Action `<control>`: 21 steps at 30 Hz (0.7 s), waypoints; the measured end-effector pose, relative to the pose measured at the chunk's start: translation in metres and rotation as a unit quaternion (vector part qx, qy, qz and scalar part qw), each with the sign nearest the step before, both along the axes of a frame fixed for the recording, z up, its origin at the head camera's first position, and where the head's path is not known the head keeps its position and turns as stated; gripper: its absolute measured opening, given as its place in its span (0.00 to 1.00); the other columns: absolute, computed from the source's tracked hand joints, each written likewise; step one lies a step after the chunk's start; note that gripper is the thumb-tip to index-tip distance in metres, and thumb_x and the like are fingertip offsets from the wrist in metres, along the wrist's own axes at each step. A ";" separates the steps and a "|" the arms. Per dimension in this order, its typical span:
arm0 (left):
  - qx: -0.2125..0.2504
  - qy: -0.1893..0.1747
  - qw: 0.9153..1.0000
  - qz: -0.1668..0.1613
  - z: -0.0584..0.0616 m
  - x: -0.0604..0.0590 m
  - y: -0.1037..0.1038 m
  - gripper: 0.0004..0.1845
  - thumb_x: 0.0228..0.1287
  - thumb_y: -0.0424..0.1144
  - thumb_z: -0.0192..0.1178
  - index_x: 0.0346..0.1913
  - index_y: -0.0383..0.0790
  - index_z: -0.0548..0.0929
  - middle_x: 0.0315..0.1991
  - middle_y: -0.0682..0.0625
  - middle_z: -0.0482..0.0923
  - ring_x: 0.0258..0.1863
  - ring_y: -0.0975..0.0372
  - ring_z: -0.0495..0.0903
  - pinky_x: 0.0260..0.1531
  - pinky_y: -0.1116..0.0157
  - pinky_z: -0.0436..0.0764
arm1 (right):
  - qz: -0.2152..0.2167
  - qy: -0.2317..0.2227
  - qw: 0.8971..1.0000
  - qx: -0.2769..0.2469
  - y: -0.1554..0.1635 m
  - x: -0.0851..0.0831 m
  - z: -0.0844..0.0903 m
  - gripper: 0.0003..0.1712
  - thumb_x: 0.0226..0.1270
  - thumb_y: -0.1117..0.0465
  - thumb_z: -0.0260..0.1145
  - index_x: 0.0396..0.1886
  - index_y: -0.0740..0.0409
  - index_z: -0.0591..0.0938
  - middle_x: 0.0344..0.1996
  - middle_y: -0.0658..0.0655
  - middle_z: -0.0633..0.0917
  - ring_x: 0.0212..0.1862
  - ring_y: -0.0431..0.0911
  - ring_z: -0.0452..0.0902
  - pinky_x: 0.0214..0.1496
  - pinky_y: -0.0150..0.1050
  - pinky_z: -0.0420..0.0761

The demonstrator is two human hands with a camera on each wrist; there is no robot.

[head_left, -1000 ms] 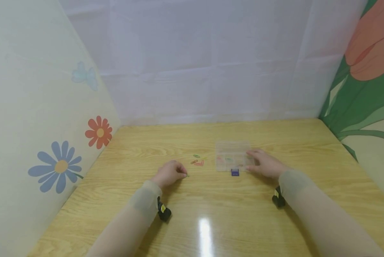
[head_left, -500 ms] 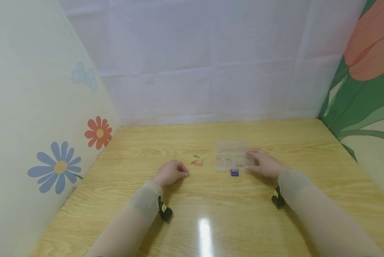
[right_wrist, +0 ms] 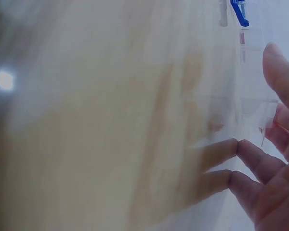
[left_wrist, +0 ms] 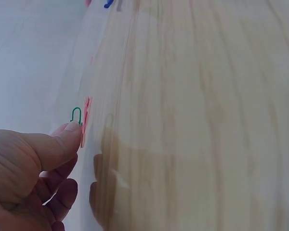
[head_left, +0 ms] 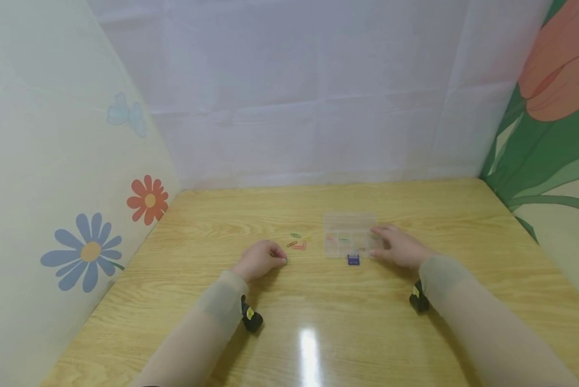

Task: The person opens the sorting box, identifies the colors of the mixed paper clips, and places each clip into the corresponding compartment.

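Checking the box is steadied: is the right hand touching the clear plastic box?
Touching. In the head view the right hand lies against the clear plastic box; the right wrist view shows fingertips on it.

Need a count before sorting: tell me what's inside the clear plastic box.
Through the clear plastic box faint red and green bits show, probably paper clips; their number is too blurred to tell. The right hand covers its right edge.

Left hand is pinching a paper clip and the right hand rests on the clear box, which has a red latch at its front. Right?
Not quite: the latch is blue, as the head view shows. The left hand does pinch a paper clip, and the right hand rests on the clear box.
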State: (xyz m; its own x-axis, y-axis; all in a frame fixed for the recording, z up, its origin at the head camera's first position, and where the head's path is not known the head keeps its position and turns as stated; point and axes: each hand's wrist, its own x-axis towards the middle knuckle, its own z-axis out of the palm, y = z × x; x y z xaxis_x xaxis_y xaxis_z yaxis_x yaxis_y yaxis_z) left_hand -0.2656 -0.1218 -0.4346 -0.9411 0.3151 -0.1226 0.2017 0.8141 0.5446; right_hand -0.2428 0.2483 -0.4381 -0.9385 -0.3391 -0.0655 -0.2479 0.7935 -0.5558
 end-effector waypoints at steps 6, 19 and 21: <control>0.009 -0.004 1.000 0.000 0.001 0.001 0.001 0.03 0.61 0.44 0.66 0.32 0.52 0.84 0.36 0.59 0.80 0.40 0.63 0.76 0.50 0.53 0.71 | -0.001 0.002 1.000 0.004 0.000 -0.001 -0.001 0.44 0.66 0.43 0.63 0.72 0.61 0.61 0.71 0.69 0.57 0.70 0.68 0.53 0.67 0.64 0.53; 0.035 -0.005 0.999 -0.001 0.001 0.001 0.009 0.03 0.60 0.45 0.67 0.33 0.52 0.84 0.37 0.59 0.80 0.41 0.63 0.76 0.51 0.54 0.72 | 0.002 0.002 1.000 0.006 0.000 0.000 0.000 0.43 0.67 0.44 0.63 0.72 0.62 0.60 0.71 0.70 0.56 0.70 0.68 0.52 0.67 0.64 0.52; 0.040 -0.007 0.999 0.000 0.001 0.001 0.011 0.03 0.60 0.45 0.67 0.34 0.52 0.84 0.36 0.59 0.80 0.40 0.63 0.76 0.50 0.55 0.72 | 0.002 0.002 1.000 0.005 0.000 0.001 0.001 0.43 0.66 0.45 0.63 0.72 0.62 0.60 0.71 0.70 0.56 0.69 0.68 0.53 0.67 0.64 0.52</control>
State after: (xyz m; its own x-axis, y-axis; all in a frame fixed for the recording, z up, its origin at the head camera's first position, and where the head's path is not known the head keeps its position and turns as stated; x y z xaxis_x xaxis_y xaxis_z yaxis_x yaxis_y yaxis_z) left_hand -0.2641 -0.1106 -0.4334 -0.9392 0.3252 -0.1098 0.1945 0.7678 0.6105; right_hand -0.2423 0.2483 -0.4372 -0.9373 -0.3427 -0.0641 -0.2542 0.7977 -0.5469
